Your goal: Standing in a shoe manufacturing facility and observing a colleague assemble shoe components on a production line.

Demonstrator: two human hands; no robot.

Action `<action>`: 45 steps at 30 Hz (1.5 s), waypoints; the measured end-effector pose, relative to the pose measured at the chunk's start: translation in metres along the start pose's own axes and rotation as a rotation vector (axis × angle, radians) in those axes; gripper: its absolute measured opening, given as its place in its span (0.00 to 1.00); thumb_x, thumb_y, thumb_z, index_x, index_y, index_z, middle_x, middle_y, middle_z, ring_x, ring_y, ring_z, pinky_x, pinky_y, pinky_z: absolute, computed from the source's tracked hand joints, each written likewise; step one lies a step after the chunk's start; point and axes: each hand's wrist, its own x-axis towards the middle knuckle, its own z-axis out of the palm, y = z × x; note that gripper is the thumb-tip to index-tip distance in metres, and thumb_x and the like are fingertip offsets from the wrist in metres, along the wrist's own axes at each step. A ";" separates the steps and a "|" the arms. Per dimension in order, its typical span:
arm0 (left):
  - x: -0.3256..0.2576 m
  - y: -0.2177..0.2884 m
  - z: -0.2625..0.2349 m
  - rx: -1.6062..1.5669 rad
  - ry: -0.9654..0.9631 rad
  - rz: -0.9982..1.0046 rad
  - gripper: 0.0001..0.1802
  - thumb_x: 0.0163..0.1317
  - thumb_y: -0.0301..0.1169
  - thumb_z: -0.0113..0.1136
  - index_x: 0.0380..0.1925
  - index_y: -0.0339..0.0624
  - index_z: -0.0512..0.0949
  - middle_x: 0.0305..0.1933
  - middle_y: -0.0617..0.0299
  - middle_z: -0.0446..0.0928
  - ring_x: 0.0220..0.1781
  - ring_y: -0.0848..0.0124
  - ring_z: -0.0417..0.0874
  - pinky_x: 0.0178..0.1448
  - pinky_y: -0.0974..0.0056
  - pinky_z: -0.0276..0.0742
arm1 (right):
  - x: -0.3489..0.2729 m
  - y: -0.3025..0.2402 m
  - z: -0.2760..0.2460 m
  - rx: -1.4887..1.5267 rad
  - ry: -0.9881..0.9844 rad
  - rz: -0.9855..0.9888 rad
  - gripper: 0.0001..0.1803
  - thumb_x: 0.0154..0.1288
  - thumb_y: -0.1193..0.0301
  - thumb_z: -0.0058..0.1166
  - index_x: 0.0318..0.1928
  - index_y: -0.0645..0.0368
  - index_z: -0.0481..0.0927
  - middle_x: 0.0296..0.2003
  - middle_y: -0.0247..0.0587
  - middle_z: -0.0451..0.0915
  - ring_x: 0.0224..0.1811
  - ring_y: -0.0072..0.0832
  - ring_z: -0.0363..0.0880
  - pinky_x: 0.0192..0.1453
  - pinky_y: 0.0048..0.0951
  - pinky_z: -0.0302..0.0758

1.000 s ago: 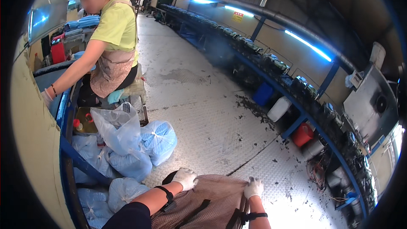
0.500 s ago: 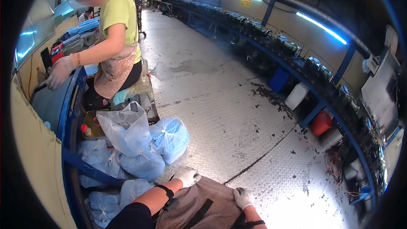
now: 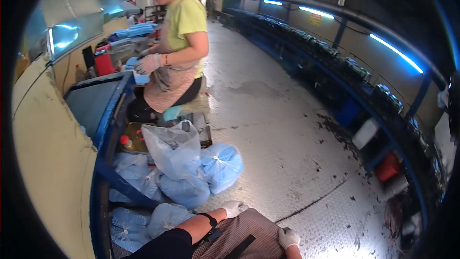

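Observation:
A brown checked apron [image 3: 247, 231] with a black strap lies over my lap, its far edge stretched between my two hands. My left hand [image 3: 233, 208], in a white glove, is closed at the apron's far left corner. At its right corner my right hand [image 3: 289, 238], also gloved, curls its fingers round the cloth. Left of my left forearm sit tied clear bags of light blue pieces [image 3: 167, 218]. Another tied bag [image 3: 221, 167] stands farther off, beside an open-topped clear bag [image 3: 175, 148].
A person [image 3: 184, 43] in a yellow-green top sits ahead on the left, by a blue-framed bench [image 3: 112, 112]. A bottle with a red cap [image 3: 126, 141] stands behind the bags. A long machine line [image 3: 335, 62] runs along the right. Dark scraps litter the metal floor [image 3: 282, 148].
The view has swung left. The other person has drawn an outstretched arm back from the bench panel, hands now close to the body. My hands stay on the apron.

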 end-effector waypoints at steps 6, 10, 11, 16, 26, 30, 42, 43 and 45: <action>-0.038 0.078 -0.051 0.390 0.078 0.007 0.20 0.63 0.45 0.50 0.36 0.38 0.81 0.44 0.48 0.83 0.50 0.49 0.83 0.52 0.51 0.78 | -0.004 0.003 -0.006 0.030 -0.035 0.069 0.28 0.67 0.46 0.41 0.51 0.50 0.85 0.47 0.56 0.84 0.54 0.53 0.81 0.60 0.46 0.75; -0.067 0.100 -0.043 0.385 0.018 0.136 0.21 0.65 0.48 0.51 0.39 0.41 0.81 0.48 0.47 0.81 0.51 0.51 0.82 0.55 0.49 0.77 | -0.014 -0.006 -0.020 0.366 0.137 0.011 0.23 0.66 0.54 0.47 0.49 0.57 0.84 0.46 0.58 0.83 0.53 0.53 0.81 0.59 0.45 0.75; -0.071 0.096 -0.034 0.523 0.024 0.223 0.22 0.66 0.49 0.52 0.40 0.41 0.81 0.49 0.47 0.80 0.52 0.52 0.82 0.56 0.50 0.76 | -0.015 -0.001 -0.021 0.365 0.127 0.012 0.23 0.66 0.54 0.47 0.49 0.57 0.84 0.46 0.58 0.83 0.53 0.53 0.81 0.59 0.45 0.75; -0.063 0.107 -0.035 0.575 -0.023 0.278 0.23 0.69 0.49 0.49 0.40 0.39 0.80 0.48 0.49 0.80 0.54 0.55 0.80 0.60 0.51 0.72 | -0.019 0.034 -0.002 0.150 0.181 -0.036 0.22 0.65 0.56 0.48 0.44 0.58 0.86 0.40 0.60 0.84 0.47 0.55 0.83 0.53 0.48 0.77; -0.048 0.105 -0.015 0.613 -0.032 0.306 0.22 0.67 0.50 0.51 0.42 0.42 0.80 0.48 0.52 0.81 0.54 0.56 0.80 0.60 0.54 0.73 | -0.011 0.067 0.027 0.569 0.183 0.002 0.23 0.71 0.58 0.49 0.47 0.68 0.82 0.45 0.63 0.83 0.50 0.54 0.81 0.58 0.45 0.75; -0.051 0.112 -0.016 0.627 -0.036 0.300 0.22 0.66 0.49 0.52 0.44 0.42 0.80 0.49 0.52 0.82 0.55 0.57 0.81 0.60 0.55 0.74 | -0.017 0.068 0.022 0.508 0.196 -0.001 0.23 0.70 0.57 0.49 0.45 0.67 0.83 0.43 0.63 0.83 0.48 0.54 0.82 0.56 0.45 0.76; -0.058 0.118 -0.036 0.549 -0.006 0.205 0.24 0.63 0.51 0.48 0.26 0.44 0.84 0.29 0.49 0.83 0.35 0.52 0.85 0.45 0.49 0.78 | -0.021 0.023 -0.012 0.326 0.173 0.064 0.20 0.67 0.57 0.49 0.32 0.63 0.80 0.30 0.57 0.80 0.35 0.48 0.77 0.41 0.51 0.70; -0.056 0.130 -0.033 0.576 0.010 0.245 0.24 0.63 0.51 0.49 0.26 0.44 0.84 0.29 0.49 0.83 0.35 0.53 0.85 0.46 0.48 0.78 | -0.013 0.051 0.005 0.340 0.165 0.071 0.21 0.67 0.54 0.48 0.35 0.61 0.82 0.35 0.58 0.82 0.39 0.51 0.80 0.44 0.51 0.72; -0.051 0.116 -0.026 0.604 0.104 0.310 0.25 0.63 0.52 0.50 0.27 0.43 0.84 0.32 0.52 0.84 0.41 0.54 0.85 0.53 0.50 0.75 | -0.004 0.060 0.015 0.149 0.136 0.085 0.28 0.69 0.48 0.46 0.52 0.57 0.84 0.51 0.53 0.82 0.56 0.51 0.79 0.62 0.45 0.73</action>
